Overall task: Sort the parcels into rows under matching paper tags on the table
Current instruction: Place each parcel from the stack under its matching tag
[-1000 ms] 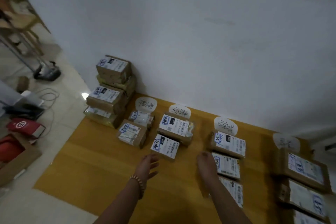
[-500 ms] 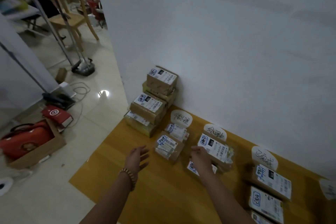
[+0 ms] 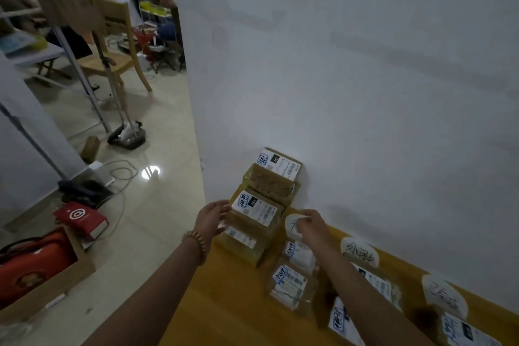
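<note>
**A cluttered room in a home or small office, used as a parcel-sorting corner**

A yellow wooden table [image 3: 230,303] stands against a plain white wall [image 3: 351,78]. It carries labelled cardboard parcels [image 3: 269,185] and handwritten paper tags [image 3: 359,251]. Beside it, on the glossy pale floor tiles [image 3: 157,205], lie loose cables [image 3: 120,174], a red book [image 3: 81,218] and a cardboard box [image 3: 56,286] with a red bag [image 3: 31,261] inside. Farther back are a wooden chair [image 3: 118,48], a light table [image 3: 36,53], a stand base [image 3: 127,135] and household clutter.
</note>
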